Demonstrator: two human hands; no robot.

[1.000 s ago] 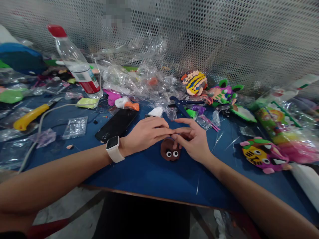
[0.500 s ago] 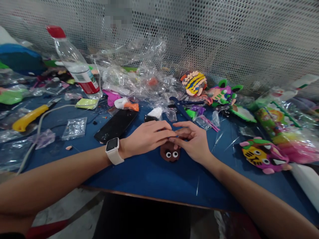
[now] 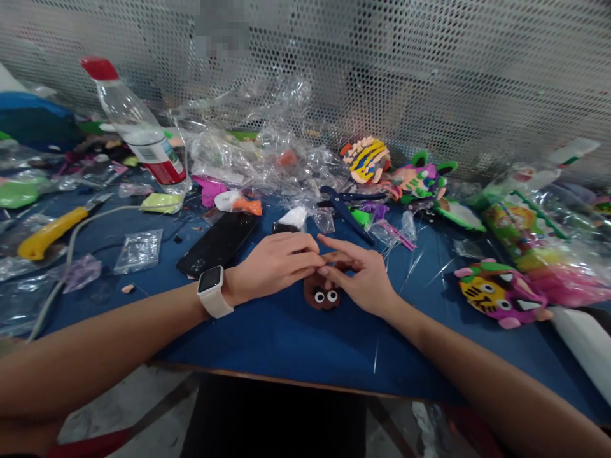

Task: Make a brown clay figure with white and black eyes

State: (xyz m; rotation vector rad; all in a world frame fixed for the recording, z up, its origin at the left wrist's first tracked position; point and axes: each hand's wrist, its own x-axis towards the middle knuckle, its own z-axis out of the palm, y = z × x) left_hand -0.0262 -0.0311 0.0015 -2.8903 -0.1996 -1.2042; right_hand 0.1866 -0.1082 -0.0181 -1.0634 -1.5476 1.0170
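A brown clay head (image 3: pixel 323 299) with two white-rimmed eyes rests on the blue table, its upper part hidden under my fingers. My left hand (image 3: pixel 278 262), with a watch (image 3: pixel 214 291) on the wrist, reaches over it from the left, fingers pressed together. From the right, my right hand (image 3: pixel 361 273) meets it, thumb and fingers pinched at the top of the brown head. Whatever lies between the fingertips is too small and covered to name. Behind my left hand are a black phone (image 3: pixel 218 243) and a white clay lump (image 3: pixel 294 217).
Dark blue pliers (image 3: pixel 347 210) lie behind my hands. A yellow knife (image 3: pixel 52 233) and a bottle (image 3: pixel 151 149) stand or lie left. A colourful clay mask (image 3: pixel 501 295) is at right. Clear wrappers (image 3: pixel 267 156) pile against the mesh (image 3: pixel 429 70).
The whole view has shifted slightly, with most things a little further left. Both hands stay together over the brown head, with only small finger movement.
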